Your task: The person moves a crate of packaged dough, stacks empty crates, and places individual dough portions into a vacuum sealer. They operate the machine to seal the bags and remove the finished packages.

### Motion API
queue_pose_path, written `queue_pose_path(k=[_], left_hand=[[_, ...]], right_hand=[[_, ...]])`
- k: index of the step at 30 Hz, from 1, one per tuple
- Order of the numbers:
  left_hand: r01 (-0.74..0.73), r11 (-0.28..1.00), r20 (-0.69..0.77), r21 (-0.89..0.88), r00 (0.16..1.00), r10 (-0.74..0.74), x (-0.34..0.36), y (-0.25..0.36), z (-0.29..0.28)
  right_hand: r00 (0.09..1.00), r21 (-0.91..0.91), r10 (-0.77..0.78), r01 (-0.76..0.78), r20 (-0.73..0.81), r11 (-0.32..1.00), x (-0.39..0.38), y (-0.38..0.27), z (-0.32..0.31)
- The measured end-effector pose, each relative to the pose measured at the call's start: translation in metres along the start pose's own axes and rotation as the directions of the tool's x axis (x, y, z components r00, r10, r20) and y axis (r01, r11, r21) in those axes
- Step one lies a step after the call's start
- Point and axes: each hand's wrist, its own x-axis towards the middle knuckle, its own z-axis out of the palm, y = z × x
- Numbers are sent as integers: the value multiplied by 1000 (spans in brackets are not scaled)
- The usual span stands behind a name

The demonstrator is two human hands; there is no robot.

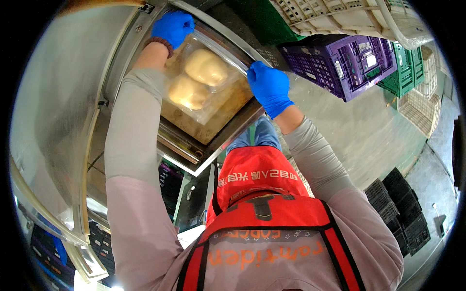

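Note:
A clear plastic bag [208,93] lies in an open metal chamber with a brownish base plate [177,119]. Inside it are two rounded, shiny, pale yellow food pieces [206,67], whose kind I cannot make out for certain. My left hand [173,28], in a blue glove, is closed at the upper left corner of the bag. At the bag's right end, by the chamber's rim [225,140], my right hand [268,87], also gloved in blue, has its fingers closed. Both sets of fingertips are partly hidden, so the exact grip on the film does not show.
A large metal lid or door [53,111] stands raised on my left. Beyond my right hand are a purple crate [340,65], a green crate [405,70] and white crates [420,111]. Stacked black crates [398,211] stand at the right, on the concrete floor [359,140].

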Motion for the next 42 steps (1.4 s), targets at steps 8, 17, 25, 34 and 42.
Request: queue_pose_path(k=[8, 17, 25, 34, 42], left_hand=[[-46, 982, -222, 183, 971, 87, 10, 16, -13], [324, 943, -406, 69, 873, -270, -17, 48, 11], [544, 831, -496, -116, 693, -523, -14, 52, 27], [605, 791, -424, -92, 695, -581, -8, 46, 15], [419, 869, -591, -263, 642, -489, -52, 56, 16]], right_hand=[[999, 52, -46, 47, -22, 998, 18, 8, -15], [994, -111, -95, 101, 54, 989, 21, 5, -21], [872, 76, -485, 489, -65, 869, 7, -30, 10], [909, 8, -412, 412, 62, 911, -24, 9, 5], [914, -162, -393, 404, 99, 900, -20, -10, -13]])
